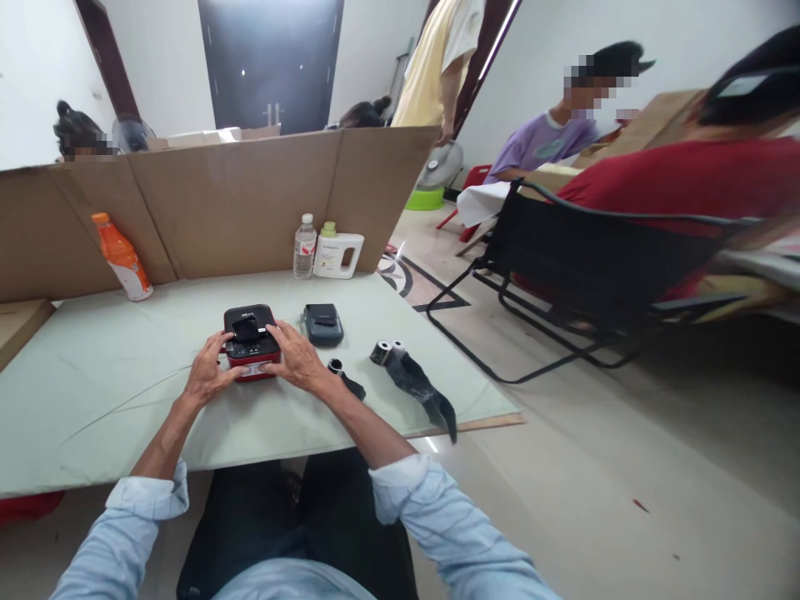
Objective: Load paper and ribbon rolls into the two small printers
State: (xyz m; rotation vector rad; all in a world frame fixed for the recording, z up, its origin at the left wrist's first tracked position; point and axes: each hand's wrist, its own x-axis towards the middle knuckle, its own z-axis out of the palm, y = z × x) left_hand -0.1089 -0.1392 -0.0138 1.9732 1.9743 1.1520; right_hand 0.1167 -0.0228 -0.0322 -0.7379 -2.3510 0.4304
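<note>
Clasping both sides of the boxy red-and-black device [252, 348] on the bench [68, 367], the fingers of the left hand [208, 368] and right hand [297, 355] have what looks a light, stiff, slickish casing, best gripped low.

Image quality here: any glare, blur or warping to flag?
Head view: bright sheen on the dark blue metal-look door, white streak on the glossy pale floor. Head view, right edge: forearm of the red-shirted person smeared, probably motion. Head view: walls lean, likely wide-angle; small lettering on the boxy red-and-black plastic device unreadable.
</note>
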